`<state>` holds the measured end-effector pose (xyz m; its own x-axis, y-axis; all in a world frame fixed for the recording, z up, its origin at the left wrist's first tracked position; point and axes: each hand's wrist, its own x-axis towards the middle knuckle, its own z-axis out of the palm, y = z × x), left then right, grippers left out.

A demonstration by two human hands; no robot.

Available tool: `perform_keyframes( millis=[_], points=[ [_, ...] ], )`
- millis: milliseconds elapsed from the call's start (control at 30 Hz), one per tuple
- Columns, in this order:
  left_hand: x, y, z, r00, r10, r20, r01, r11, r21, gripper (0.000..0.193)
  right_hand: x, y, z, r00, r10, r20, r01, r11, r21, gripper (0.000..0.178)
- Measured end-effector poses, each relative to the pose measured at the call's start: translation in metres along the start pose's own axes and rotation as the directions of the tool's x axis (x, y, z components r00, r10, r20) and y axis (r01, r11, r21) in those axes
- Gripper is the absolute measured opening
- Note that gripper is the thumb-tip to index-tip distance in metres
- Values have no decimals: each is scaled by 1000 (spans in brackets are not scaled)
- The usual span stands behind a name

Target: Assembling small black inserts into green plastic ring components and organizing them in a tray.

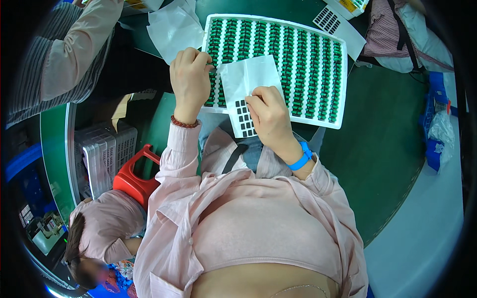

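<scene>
The right hand pinches the label sheet; the left hand, grip unclear, probably is labelling green parts, next needing careful alignment.

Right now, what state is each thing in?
White tray: loaded with columns of green parts.
Sticker sheet: held, upper part bare, black stickers below.
Right hand: pinching sticker sheet.
Left hand: at leftmost column, hold unclear.
Second sheet: unheld, carrying black stickers.
White papers: lying loose.
</scene>
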<state>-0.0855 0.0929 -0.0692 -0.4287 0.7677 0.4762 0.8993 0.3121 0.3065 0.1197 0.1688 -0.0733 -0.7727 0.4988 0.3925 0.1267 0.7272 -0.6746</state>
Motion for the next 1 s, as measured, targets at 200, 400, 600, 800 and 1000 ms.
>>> perform_keyframes(
  millis=[200,400,600,800,1000],
  points=[
    [10,-8,-2,993,64,100,-62,998,-24,14,2,1,2,1000,3,18,-3,1000,-13,15],
    [20,2,-26,995,-37,95,54,982,-182,14,6,-3,1,997,63,34,-62,998,-8,16],
    [-34,36,-27,718,-412,561,592,-63,-804,7,8,1,-4,995,97,29,-97,995,-9,14],
    [-56,66,-26,578,-446,684,666,-227,-711,14,11,-9,-18,883,426,194,-442,619,649,4],
    [-56,75,-25,595,-429,680,673,-196,-713,24,3,-8,-11,827,472,304,-507,394,767,7]
  ],
)
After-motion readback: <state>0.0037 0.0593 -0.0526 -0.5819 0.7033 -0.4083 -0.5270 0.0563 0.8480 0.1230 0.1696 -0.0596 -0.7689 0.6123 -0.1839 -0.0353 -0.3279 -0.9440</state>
